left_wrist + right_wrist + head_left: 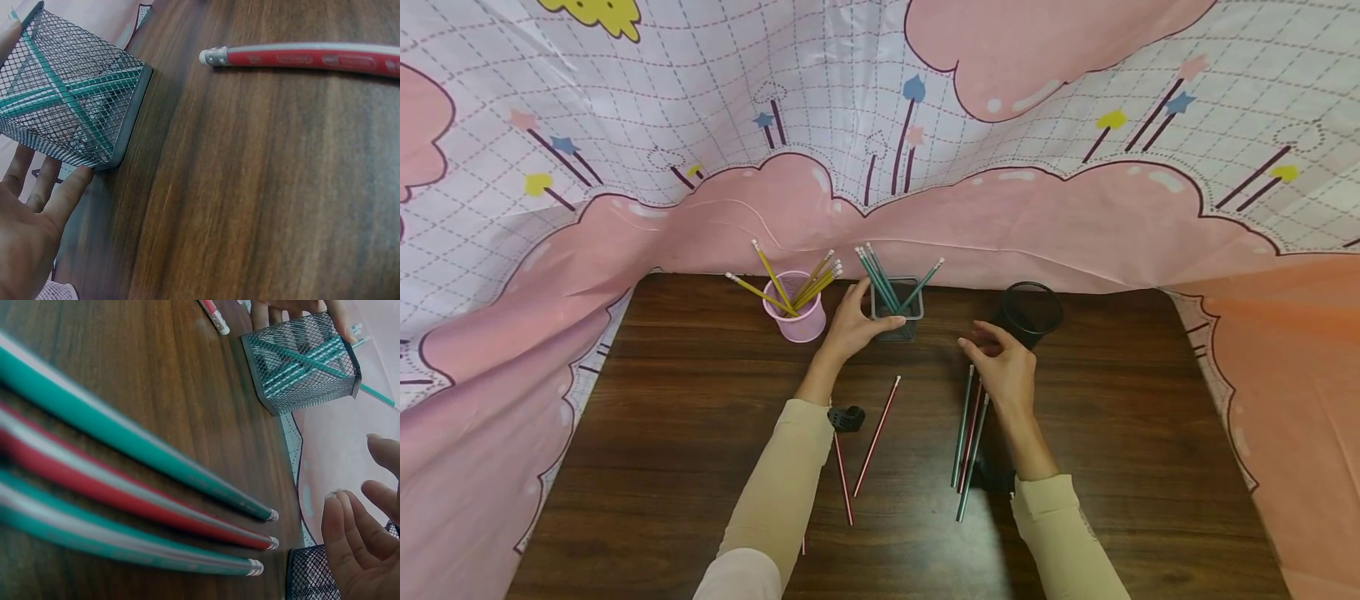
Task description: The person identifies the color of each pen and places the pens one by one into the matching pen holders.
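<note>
My left hand point(852, 325) holds the square dark mesh pencil holder point(895, 331), its thumb at the near rim and its fingers along the left side. Several teal pencils point(880, 282) lean inside, eraser ends up. The right wrist view shows the thumb over the edge of this holder point(303, 369). My right hand point(1009, 375) hovers with nothing in it, fingers loosely bent, just in front of the round black mesh cup point(1030, 335). Below it lie two teal pencils point(962, 433) with a red pencil point(137, 494) between them.
A pink round cup point(801, 327) with several yellow pencils point(771, 271) stands left of the square holder. Red pencils point(877, 435) lie on the brown wooden table point(692, 433), some partly under the left arm. A patterned pink and white cloth point(1000, 212) hangs behind.
</note>
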A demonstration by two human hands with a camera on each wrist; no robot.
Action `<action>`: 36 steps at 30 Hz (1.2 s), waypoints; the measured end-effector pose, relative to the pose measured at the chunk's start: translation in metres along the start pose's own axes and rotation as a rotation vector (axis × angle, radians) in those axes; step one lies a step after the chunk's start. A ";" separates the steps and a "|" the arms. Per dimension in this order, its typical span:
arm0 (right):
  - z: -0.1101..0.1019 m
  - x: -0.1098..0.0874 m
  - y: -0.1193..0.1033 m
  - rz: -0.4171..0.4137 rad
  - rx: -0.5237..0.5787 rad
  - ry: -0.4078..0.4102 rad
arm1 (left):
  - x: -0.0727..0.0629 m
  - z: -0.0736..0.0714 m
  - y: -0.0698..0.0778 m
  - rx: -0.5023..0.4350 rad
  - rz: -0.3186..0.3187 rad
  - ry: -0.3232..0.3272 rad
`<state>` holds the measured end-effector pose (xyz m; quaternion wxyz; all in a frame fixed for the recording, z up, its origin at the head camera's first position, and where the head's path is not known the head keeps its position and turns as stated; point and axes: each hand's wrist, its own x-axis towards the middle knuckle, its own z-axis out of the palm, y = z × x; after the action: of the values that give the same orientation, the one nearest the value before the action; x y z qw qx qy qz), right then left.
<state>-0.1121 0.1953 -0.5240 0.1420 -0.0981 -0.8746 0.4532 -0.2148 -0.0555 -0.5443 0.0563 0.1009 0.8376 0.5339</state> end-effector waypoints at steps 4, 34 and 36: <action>0.000 -0.002 0.001 0.002 -0.014 -0.002 | 0.000 0.000 0.000 -0.006 0.000 -0.001; 0.000 -0.017 0.020 -0.016 -0.207 -0.150 | -0.001 0.001 0.001 -0.018 0.002 0.009; 0.000 -0.016 0.019 -0.023 -0.229 -0.154 | -0.001 0.001 0.000 -0.016 0.005 0.010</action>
<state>-0.0959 0.2012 -0.5421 0.0676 -0.0685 -0.9299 0.3549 -0.2140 -0.0548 -0.5446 0.0517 0.0999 0.8332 0.5414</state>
